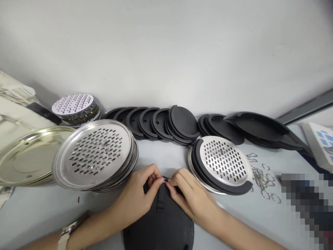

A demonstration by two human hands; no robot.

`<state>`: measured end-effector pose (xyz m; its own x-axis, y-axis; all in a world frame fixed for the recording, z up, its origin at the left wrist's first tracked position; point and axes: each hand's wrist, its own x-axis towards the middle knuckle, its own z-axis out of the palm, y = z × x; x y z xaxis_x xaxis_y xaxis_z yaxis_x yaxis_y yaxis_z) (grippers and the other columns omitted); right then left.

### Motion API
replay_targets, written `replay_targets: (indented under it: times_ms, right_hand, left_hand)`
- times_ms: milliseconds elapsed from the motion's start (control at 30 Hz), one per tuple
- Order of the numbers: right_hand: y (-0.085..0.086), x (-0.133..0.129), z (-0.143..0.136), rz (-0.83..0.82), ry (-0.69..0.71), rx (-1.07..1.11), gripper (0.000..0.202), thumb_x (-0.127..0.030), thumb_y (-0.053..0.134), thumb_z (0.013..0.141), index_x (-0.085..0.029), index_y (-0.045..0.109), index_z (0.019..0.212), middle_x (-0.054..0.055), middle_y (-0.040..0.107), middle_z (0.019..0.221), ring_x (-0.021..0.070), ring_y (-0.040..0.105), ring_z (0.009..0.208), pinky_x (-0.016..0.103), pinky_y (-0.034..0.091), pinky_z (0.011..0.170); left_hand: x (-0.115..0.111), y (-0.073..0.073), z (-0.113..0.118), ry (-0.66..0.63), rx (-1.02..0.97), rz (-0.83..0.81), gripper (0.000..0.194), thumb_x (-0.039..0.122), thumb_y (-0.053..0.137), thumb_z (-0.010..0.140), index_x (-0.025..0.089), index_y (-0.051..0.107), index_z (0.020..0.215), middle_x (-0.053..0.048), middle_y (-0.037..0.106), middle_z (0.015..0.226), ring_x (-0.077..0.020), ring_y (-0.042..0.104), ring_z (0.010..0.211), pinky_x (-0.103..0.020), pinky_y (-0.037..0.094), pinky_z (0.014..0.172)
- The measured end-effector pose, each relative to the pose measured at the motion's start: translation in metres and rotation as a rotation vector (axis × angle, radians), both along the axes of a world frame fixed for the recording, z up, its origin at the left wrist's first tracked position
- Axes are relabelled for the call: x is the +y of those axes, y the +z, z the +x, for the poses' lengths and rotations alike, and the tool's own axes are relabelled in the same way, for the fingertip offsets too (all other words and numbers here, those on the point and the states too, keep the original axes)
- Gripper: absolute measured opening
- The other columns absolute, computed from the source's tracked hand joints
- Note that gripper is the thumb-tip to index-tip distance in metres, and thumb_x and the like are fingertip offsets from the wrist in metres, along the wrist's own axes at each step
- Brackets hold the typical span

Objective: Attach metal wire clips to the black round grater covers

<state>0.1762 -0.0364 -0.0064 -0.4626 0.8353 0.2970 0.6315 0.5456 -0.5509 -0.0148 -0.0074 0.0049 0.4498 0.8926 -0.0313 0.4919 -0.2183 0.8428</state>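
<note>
Two hands meet at the near edge: left hand [139,194] and right hand [191,194] pinch a small metal clip [166,179] with closed fingers over a black disc [158,222]. It could slip loose. Beyond, perforated plates [96,152] crowd the grey worktop [33,215]; a white wall [166,52] backs it.

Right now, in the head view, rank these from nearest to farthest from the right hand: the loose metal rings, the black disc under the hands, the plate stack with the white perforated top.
1. black disc, directly under the right hand.
2. loose metal rings, on the table to the right.
3. white-topped plate stack, far left, by the wall.
</note>
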Motion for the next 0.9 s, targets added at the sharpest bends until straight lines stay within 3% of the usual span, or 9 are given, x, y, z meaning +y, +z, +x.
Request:
replay_targets:
  times_ms: [900]
  right_hand:
    - [0.0021, -0.0006, -0.0032, 0.036, -0.029, -0.005, 0.019, -0.013, 0.04, 0.098, -0.021, 0.045, 0.081, 0.003, 0.049, 0.076, 0.0176, 0.049, 0.072, 0.028, 0.043, 0.062]
  left_hand:
    - [0.0019, -0.0004, -0.0005, -0.045, -0.035, -0.088, 0.02, 0.022, 0.044, 0.094, 0.02, 0.04, 0.075, 0.006, 0.041, 0.067, -0.0112, 0.043, 0.064, -0.024, 0.033, 0.06]
